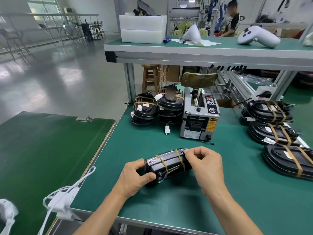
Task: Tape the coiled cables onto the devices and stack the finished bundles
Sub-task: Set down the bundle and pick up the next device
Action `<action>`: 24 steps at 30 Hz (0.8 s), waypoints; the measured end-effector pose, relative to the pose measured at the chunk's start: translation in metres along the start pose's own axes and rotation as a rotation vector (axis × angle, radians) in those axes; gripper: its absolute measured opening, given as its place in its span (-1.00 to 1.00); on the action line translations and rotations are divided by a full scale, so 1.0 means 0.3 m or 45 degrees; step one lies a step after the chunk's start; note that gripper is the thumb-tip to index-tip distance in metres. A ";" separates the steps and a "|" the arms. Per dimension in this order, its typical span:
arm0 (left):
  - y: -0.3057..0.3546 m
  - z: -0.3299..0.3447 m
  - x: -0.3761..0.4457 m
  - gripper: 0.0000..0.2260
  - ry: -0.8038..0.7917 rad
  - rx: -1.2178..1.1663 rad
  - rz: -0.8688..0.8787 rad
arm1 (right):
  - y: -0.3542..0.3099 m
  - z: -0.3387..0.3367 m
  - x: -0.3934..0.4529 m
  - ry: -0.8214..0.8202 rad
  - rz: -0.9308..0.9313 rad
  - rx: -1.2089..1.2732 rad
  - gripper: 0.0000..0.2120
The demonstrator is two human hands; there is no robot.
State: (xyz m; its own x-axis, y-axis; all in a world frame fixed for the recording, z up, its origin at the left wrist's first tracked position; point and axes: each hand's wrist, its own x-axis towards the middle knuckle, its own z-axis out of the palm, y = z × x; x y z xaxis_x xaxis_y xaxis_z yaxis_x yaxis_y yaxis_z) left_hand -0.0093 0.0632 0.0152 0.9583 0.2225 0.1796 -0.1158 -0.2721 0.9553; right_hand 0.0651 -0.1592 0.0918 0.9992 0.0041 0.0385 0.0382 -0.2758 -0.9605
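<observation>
While we look down from the head camera, we see the black device (166, 165) lifted on edge near the front of the green table (186, 197), between both hands. Two bands of tan tape (162, 162) wrap across it, and a coiled cable (166, 173) with thin coloured wire ends is bound against its near face. Our left hand (135, 177) grips the device's left end, thumb on the near side and fingers curled behind. Our right hand (205, 165) pinches at the right tape band by the device's upper right corner, fingers curled.

Farther back we see the grey tape dispenser (199, 116), with two stacks of finished bundles (157, 109) just to its left. A white plug (167, 130) lies in front of them. Along the right side three more taped bundles (274, 131) lie in a row. On the upper shelf (186, 48) sit white foam blocks (142, 29) and a white controller (257, 37).
</observation>
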 end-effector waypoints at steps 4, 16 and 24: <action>0.000 0.002 0.001 -0.10 -0.004 0.000 0.001 | -0.013 0.003 -0.008 0.012 0.000 -0.029 -0.84; -0.014 -0.001 0.003 -0.15 0.001 -0.001 -0.009 | -0.031 0.011 -0.015 0.061 0.082 -0.109 -0.82; -0.005 0.003 0.001 -0.16 -0.011 -0.008 -0.019 | -0.030 0.016 -0.012 0.064 0.078 -0.133 -0.81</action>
State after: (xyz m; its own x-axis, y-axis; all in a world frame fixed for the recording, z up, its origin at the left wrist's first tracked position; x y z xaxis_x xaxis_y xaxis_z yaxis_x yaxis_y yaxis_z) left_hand -0.0086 0.0629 0.0138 0.9621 0.2184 0.1632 -0.1030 -0.2629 0.9593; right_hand 0.0613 -0.1522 0.0990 0.9980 -0.0630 -0.0028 -0.0261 -0.3724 -0.9277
